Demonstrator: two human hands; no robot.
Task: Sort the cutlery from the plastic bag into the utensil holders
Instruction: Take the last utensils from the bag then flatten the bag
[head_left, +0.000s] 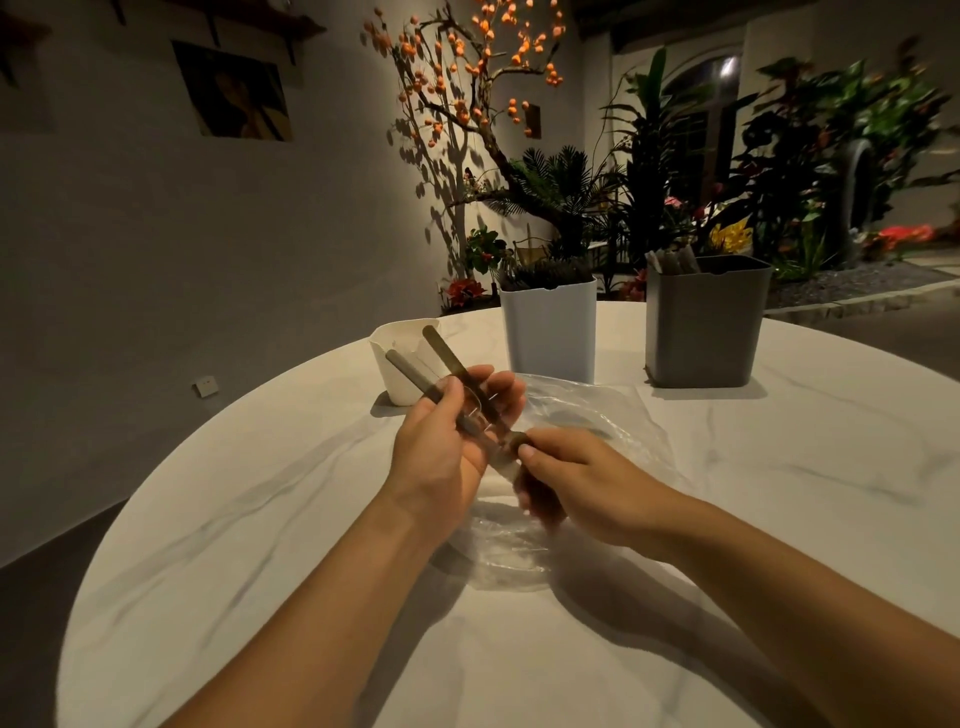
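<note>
Round white marble-look table, grey veins across the top. Behind it, a pale wall with a dark picture, no words legible on it; a bare tree with orange lantern fruits and leafy green plants to the right.

Three utensil holders at the far side. Grey holder on the right, wrapped pieces poking up at its back left corner. White holder in the middle, dark contents just showing at the rim. Small cream holder on the left, lowest of the three. No brand, label or lettering readable on any of them.

Clear plastic bag lying crumpled and flat on the table, under and beyond both hands.

Left hand raised above the bag, fingers and thumb curled round two pieces of cutlery, handles fanned apart and pointing up toward the cream holder. Right hand just beside, thumb and forefinger pinching the near end of the same bunch, the rest blurred; exactly which piece, cannot tell.
</note>
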